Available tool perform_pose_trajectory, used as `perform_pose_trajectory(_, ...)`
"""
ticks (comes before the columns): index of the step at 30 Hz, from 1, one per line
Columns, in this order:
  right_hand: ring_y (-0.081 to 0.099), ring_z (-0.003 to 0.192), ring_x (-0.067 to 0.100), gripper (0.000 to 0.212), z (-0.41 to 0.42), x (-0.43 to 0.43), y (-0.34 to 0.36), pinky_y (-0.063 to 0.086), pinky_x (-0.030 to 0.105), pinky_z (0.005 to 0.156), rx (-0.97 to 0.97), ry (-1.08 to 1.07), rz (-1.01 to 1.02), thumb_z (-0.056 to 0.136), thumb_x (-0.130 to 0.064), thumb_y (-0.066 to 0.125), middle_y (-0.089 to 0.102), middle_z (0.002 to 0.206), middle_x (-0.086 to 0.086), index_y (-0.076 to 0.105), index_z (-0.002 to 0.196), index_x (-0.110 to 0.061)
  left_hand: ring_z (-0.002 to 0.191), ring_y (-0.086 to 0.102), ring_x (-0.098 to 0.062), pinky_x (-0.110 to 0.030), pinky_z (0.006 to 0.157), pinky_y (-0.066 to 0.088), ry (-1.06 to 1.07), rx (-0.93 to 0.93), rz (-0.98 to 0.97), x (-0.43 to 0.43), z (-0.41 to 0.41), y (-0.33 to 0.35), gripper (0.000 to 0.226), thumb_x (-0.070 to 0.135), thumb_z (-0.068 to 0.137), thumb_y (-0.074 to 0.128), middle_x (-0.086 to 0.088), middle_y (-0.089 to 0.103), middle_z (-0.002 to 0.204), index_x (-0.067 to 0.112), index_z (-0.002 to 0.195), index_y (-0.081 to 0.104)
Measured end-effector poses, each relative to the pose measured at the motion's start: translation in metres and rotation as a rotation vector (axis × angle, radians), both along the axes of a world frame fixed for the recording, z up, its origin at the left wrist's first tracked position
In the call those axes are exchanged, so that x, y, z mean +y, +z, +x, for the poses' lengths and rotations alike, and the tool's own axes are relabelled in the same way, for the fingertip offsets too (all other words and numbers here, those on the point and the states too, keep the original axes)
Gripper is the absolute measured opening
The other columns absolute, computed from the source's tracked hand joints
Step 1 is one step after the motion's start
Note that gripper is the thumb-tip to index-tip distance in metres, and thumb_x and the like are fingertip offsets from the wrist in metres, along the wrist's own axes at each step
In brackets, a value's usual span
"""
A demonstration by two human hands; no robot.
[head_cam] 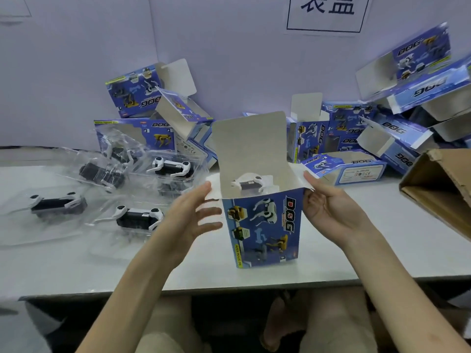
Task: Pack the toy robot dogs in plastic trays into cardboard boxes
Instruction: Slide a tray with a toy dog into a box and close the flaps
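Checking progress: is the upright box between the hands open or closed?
Open. The box has its top flap standing upright; a toy dog shows inside.

A single wide-angle camera worn on the head is looking forward and down, close over the table [331,253], facing the wall [229,59].

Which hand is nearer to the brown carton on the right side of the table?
Right. The right hand pinches the flap of the blue box, just left of the brown carton; the left hand is farther left, across the box.
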State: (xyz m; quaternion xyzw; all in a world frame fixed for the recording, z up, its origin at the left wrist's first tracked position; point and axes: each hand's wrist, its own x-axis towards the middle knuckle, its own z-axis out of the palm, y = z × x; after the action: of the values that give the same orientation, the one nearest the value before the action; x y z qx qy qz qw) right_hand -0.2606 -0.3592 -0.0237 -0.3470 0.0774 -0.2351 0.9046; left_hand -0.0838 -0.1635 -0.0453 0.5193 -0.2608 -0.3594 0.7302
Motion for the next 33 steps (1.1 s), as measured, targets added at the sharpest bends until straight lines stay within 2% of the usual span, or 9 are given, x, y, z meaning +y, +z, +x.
perform_pose_trajectory(4, 0.071, 0.097, 0.022, 0.019, 0.029, 0.005, 0.013, 0.052, 0.026, 0.092, 0.034, 0.01, -0.022, 0.083, -0.011, 0.064, 0.071, 0.116, 0.018, 0.079, 0.09, -0.003, 0.119, 0.054, 0.008, -0.028, 0.098, 0.043, -0.013, -0.445, 0.137, 0.012, 0.027, 0.0, 0.107, 0.082, 0.046, 0.075, 0.027, 0.059, 0.128, 0.039, 0.14, 0.046)
perform_pose_trajectory(7, 0.066, 0.104, 0.024, 0.021, 0.056, 0.011, 0.019, 0.059, 0.025, 0.082, 0.079, 0.016, -0.065, 0.084, -0.009, 0.062, 0.068, 0.123, 0.019, 0.078, 0.096, -0.001, 0.113, 0.051, 0.016, -0.02, 0.09, 0.044, 0.041, -0.641, 0.206, 0.013, 0.036, -0.01, 0.098, 0.071, 0.049, 0.082, 0.037, 0.052, 0.127, 0.055, 0.134, 0.036)
perform_pose_trajectory(10, 0.065, 0.108, 0.025, 0.03, 0.078, 0.015, 0.022, 0.058, 0.025, 0.085, 0.104, 0.073, -0.034, 0.086, -0.011, 0.06, 0.066, 0.125, 0.021, 0.071, 0.111, 0.003, 0.095, 0.058, 0.011, -0.017, 0.073, 0.047, 0.129, -0.662, 0.278, 0.008, 0.042, -0.015, 0.088, 0.069, 0.049, 0.077, 0.026, 0.062, 0.116, 0.049, 0.126, 0.041)
perform_pose_trajectory(14, 0.073, 0.088, 0.022, 0.028, 0.094, 0.01, 0.023, 0.058, 0.019, 0.059, 0.09, 0.134, -0.047, 0.084, -0.012, 0.059, 0.07, 0.115, 0.02, 0.077, 0.1, 0.002, 0.094, 0.066, -0.006, -0.028, 0.076, 0.054, 0.156, -0.532, 0.336, 0.008, 0.06, -0.022, 0.088, 0.07, 0.044, 0.08, 0.015, 0.071, 0.105, 0.036, 0.119, 0.052)
perform_pose_trajectory(19, 0.069, 0.095, 0.021, 0.026, 0.109, -0.011, 0.009, 0.06, 0.025, 0.073, 0.052, 0.043, -0.084, 0.085, -0.013, 0.06, 0.071, 0.112, 0.013, 0.078, 0.103, -0.007, 0.1, 0.066, -0.005, -0.025, 0.079, 0.056, 0.253, -0.476, 0.253, 0.001, 0.063, -0.026, 0.081, 0.059, 0.044, 0.088, 0.016, 0.07, 0.107, 0.031, 0.115, 0.058)
perform_pose_trajectory(23, 0.059, 0.111, 0.019, 0.034, 0.119, -0.047, -0.009, 0.045, 0.036, 0.094, 0.311, -0.301, -0.742, 0.081, -0.008, 0.048, 0.069, 0.114, 0.003, 0.073, 0.1, -0.019, 0.097, 0.071, -0.012, -0.024, 0.08, 0.057, 0.409, -0.438, -0.008, 0.009, 0.051, -0.03, 0.073, 0.048, 0.053, 0.085, 0.005, 0.075, 0.103, 0.017, 0.116, 0.064)
perform_pose_trajectory(27, 0.05, 0.125, 0.017, 0.036, 0.1, -0.065, -0.041, 0.036, 0.044, 0.11, 0.78, -0.222, -1.467, 0.077, -0.01, 0.066, 0.059, 0.132, -0.006, 0.072, 0.103, -0.035, 0.102, 0.07, -0.019, -0.033, 0.084, 0.059, 0.552, -0.415, -0.167, 0.014, 0.029, -0.039, 0.061, 0.036, 0.065, 0.085, 0.0, 0.074, 0.108, 0.016, 0.118, 0.063)
perform_pose_trajectory(31, 0.047, 0.113, 0.019, 0.025, 0.064, -0.053, -0.063, 0.03, 0.032, 0.094, 0.86, -0.414, -1.735, 0.081, -0.026, 0.072, 0.062, 0.11, -0.013, 0.067, 0.102, -0.039, 0.098, 0.071, -0.01, -0.024, 0.083, 0.057, 0.724, -0.434, -0.194, -0.005, 0.014, -0.045, 0.036, 0.03, 0.071, 0.085, 0.01, 0.076, 0.098, 0.03, 0.105, 0.072)
perform_pose_trajectory(33, 0.047, 0.103, 0.016, 0.015, 0.044, -0.042, -0.061, 0.026, 0.031, 0.086, 0.857, -0.495, -1.777, 0.08, -0.036, 0.075, 0.063, 0.097, -0.016, 0.066, 0.092, -0.04, 0.096, 0.071, -0.007, -0.015, 0.077, 0.054, 0.797, -0.407, -0.238, -0.017, 0.009, -0.05, 0.057, 0.03, 0.068, 0.089, 0.005, 0.076, 0.102, 0.013, 0.117, 0.067)
